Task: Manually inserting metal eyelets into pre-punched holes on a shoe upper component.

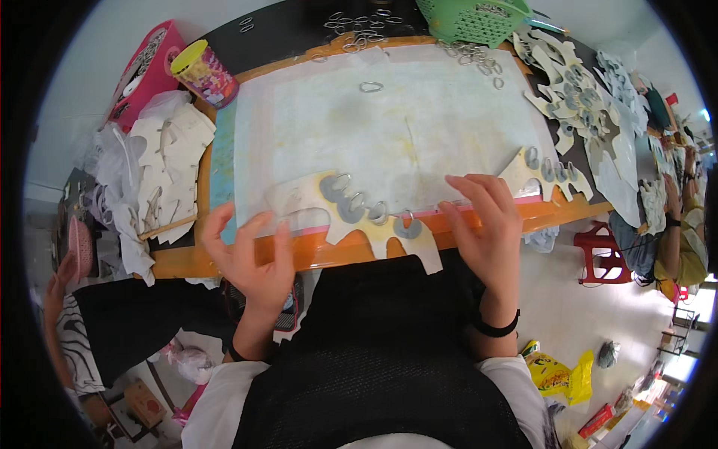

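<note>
In front of me, on the near edge of the work board, lies a cream cut piece (366, 229) with a scalloped edge, probably leather. Grey tabs along it carry several oval metal rings (379, 212). My left hand (254, 254) is beside the piece's left end, fingers spread and holding nothing. To the right of the piece hovers my right hand (486, 224), its fingers also apart and empty. A similar cream piece with rings (550, 176) lies just beyond my right hand. One loose oval ring (371, 87) rests on the pale sheet (314, 112).
Loose rings (359, 34) lie at the back, near a green basket (479, 19). Ringed pieces (576, 90) are heaped at the right. Plain cut pieces (172, 165), a yellow-rimmed cup (206, 75) and a pink basket (146, 75) stand left. A red stool (602, 254) and other people are nearby.
</note>
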The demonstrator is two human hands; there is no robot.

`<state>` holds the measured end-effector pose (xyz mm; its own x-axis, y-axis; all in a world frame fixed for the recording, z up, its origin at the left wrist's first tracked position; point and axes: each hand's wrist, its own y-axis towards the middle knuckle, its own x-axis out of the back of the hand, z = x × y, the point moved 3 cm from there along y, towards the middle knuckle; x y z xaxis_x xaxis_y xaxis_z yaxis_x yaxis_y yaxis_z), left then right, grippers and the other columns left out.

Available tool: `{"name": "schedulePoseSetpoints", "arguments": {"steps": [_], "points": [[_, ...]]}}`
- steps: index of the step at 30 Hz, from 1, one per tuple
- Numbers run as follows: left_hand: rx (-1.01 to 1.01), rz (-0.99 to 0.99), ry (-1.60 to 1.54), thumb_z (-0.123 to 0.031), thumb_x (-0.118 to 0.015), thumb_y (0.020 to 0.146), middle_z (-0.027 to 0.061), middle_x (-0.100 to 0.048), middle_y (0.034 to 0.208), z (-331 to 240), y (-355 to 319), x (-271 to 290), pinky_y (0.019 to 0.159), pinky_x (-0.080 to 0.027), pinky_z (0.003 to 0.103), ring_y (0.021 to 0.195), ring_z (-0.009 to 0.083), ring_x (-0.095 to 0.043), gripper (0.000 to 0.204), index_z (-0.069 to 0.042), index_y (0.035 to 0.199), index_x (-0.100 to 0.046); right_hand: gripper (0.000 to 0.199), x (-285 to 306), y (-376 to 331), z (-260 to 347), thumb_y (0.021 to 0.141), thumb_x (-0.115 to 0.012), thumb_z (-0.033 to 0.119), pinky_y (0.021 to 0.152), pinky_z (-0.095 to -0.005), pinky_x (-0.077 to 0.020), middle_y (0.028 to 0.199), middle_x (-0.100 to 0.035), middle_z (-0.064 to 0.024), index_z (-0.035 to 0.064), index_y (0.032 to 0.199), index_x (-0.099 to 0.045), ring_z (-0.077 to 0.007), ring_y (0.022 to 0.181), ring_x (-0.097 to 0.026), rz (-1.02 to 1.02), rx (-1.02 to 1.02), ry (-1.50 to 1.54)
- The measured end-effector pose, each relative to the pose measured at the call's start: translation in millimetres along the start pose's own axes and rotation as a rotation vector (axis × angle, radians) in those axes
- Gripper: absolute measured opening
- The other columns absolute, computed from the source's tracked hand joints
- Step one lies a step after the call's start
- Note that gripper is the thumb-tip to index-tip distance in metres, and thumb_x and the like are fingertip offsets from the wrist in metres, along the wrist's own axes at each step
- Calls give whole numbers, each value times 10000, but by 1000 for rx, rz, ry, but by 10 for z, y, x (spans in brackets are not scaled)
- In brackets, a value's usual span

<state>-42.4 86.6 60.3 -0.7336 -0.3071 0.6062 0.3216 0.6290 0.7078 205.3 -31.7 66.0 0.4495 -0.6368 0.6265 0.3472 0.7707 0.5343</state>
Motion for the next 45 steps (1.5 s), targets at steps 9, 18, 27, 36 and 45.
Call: {"name": "schedulePoseSetpoints", "arguments": {"steps": [9,18,27,36,45], "points": [[-238,646,-382,-76,-735,696,135,-582,1205,-327,309,-450,999,-372,456,1094,298,-554,558,-50,1221,-549,283,-317,-46,304,696,-613,-74,684,-357,-491,913,-565,-121,-9,972,-617,-279,808,-578,248,139,208],[-133,640,-363,-114,-767,678,96,-629,1155,-310,225,-321,1046,-302,486,1166,286,-537,556,-64,1193,-564,229,-405,-28,245,637,-619,-9,650,-341,-487,818,-531,-77,8,861,-574,-250,741,-549,390,278,73],[-110,704,-396,-47,-701,742,-11,-695,951,-494,145,-548,1102,-101,614,1254,281,-465,331,-98,1059,-622,193,-332,-119,278,648,-624,59,595,-319,-475,846,-562,-55,14,832,-586,-198,717,-553,288,434,-40],[-286,502,-301,-76,-727,706,36,-604,1093,-530,37,-463,1071,-159,643,1147,294,-511,121,-117,819,-713,331,-236,-40,278,630,-626,-46,635,-338,-497,938,-588,-88,7,957,-615,-241,741,-565,290,270,142],[-387,531,-279,-66,-726,710,-10,-678,1001,-503,24,-452,1073,-120,662,1118,292,-533,96,-103,796,-708,289,-285,27,209,627,-641,25,605,-314,-480,870,-548,-63,-3,913,-611,-210,719,-533,432,453,89]]}}
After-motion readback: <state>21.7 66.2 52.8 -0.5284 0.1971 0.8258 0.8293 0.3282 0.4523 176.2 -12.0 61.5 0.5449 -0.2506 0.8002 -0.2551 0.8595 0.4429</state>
